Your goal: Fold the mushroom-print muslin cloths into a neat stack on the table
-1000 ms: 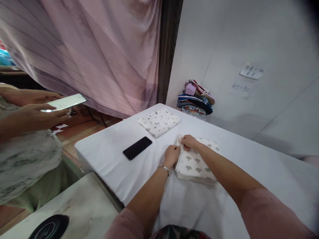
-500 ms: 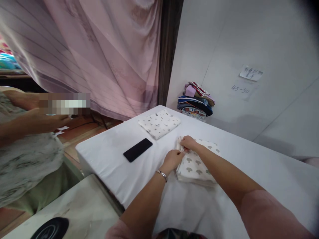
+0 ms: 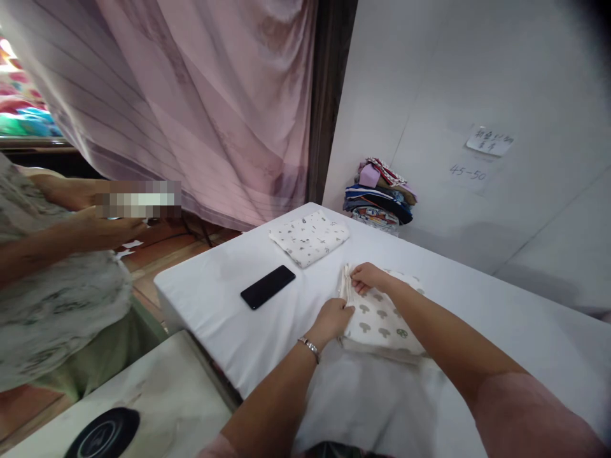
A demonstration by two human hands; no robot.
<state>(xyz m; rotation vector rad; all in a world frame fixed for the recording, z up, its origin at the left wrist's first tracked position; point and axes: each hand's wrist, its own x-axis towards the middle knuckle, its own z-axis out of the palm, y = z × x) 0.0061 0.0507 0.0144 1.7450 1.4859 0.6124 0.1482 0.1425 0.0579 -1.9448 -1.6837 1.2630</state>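
A folded white cloth with grey-green mushroom prints (image 3: 375, 321) lies in layers on the white-covered table (image 3: 214, 305). My left hand (image 3: 335, 318) grips its near left edge, thumb on top and the other fingers hidden beneath. My right hand (image 3: 370, 278) is at the far left part of the cloth, fingers curled down against its upper layer beside the raised folded edge; whether they pinch fabric is hard to see. Farther back lies a second folded white cloth with small dark prints (image 3: 310, 237). A black phone (image 3: 268, 287) rests left of my hands.
A pile of folded clothes (image 3: 379, 197) stands against the grey wall at the back. At left another person's arms (image 3: 62, 222) reach forward, hands blurred out. A pale lower surface at bottom left bears a round black object (image 3: 102, 436). A pink curtain (image 3: 214, 108) hangs behind.
My hands have moved apart: the right has shifted slightly right from the cloth's left edge, and the left sits a little lower on it. The view has turned slightly left.
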